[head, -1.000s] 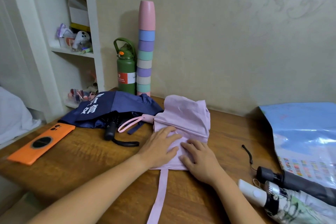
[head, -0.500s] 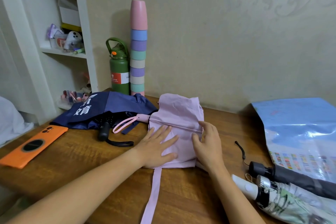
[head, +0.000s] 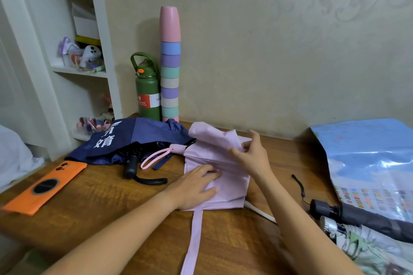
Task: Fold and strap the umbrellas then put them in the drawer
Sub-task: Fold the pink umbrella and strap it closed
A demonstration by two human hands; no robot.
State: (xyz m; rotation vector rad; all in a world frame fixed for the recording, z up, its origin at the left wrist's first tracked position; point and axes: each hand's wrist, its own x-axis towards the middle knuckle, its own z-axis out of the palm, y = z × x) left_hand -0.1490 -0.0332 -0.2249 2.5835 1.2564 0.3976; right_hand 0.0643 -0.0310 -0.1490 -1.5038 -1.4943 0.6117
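Observation:
A pale pink umbrella [head: 225, 192] lies flattened in the middle of the wooden table [head: 111, 214], its pink handle loop pointing left and its long strap [head: 193, 241] trailing toward me. My left hand [head: 194, 185] presses flat on the lower fabric. My right hand [head: 250, 156] pinches an upper fold of the pink fabric and lifts it. A loose navy umbrella [head: 134, 140] with white characters lies to the left. At the right lie a black umbrella [head: 362, 216] and a floral one [head: 366, 250]. No drawer is in view.
An orange phone [head: 44, 187] lies at the table's left edge. A green bottle [head: 148, 94] and a tall stack of pastel cups [head: 169, 67] stand against the wall. A blue plastic bag [head: 371, 158] covers the right side. White shelves [head: 82, 71] stand at left.
My right hand has left the lower fabric, moved up to the far fold and pinched it, raising it. My left hand stays pressed on the umbrella.

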